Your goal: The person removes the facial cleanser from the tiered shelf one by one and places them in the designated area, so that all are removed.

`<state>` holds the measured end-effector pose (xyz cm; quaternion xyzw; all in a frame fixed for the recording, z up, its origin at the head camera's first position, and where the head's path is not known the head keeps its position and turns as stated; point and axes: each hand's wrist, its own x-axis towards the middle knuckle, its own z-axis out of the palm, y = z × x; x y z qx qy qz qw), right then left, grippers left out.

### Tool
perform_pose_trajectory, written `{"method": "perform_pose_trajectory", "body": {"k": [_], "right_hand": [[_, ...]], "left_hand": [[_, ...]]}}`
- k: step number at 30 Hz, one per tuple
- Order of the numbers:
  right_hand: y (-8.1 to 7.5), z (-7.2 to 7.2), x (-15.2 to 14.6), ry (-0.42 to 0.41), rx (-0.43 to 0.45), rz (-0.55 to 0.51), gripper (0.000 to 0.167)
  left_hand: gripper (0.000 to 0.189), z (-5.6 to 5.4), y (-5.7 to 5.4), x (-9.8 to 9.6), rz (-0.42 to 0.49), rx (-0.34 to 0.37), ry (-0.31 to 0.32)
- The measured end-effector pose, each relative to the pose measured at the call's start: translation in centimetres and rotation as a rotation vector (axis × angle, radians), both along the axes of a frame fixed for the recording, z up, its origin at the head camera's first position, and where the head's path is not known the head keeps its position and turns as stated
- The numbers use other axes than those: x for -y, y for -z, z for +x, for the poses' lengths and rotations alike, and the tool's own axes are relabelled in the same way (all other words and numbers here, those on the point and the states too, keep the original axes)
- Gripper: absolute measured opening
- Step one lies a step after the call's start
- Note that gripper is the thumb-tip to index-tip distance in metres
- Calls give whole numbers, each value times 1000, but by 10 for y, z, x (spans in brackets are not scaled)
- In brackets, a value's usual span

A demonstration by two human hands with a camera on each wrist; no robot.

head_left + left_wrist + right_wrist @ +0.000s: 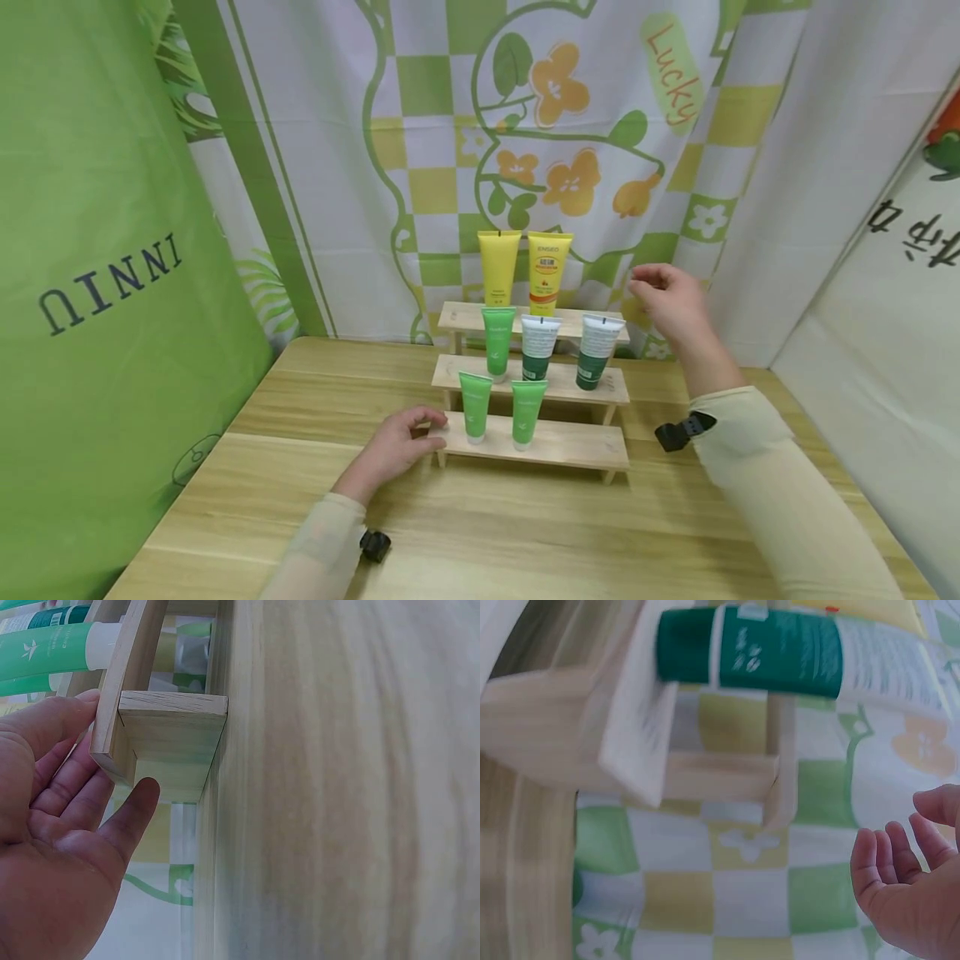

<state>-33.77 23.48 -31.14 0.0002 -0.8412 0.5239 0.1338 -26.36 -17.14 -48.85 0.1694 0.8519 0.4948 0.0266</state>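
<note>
A three-tier wooden display stand (570, 450) stands on the table. On its top step are two yellow tubes (498, 265). The middle step holds a light green tube (498, 340) and two white-and-dark-green tubes (597, 350); two more light green tubes (475, 407) stand on the bottom step. My left hand (393, 448) is at the left end of the bottom step, its fingers (75, 776) loosely bent by the board's end and seeming to touch it. Right of the top step, my right hand (670, 302) is in the air with loosely bent fingers, holding nothing.
A wood-grain table (480, 542) lies under the stand. Behind hangs a patterned curtain (427, 125) with checks and flowers. Green cloth (112, 375) closes the left side, and a white printed cloth (862, 292) hangs on the right.
</note>
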Motion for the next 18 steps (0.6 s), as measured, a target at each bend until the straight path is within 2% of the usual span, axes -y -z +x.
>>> {"method": "perform_pose_trajectory", "body": {"k": [11,18], "right_hand": [[-17,-4,31,-126,-8,-64,45],[-24,-6,47,-189,18,-34,47]], "left_hand": [[26,1,0,1,-1,-9,1],[27,0,1,1,-7,-13,0]]}}
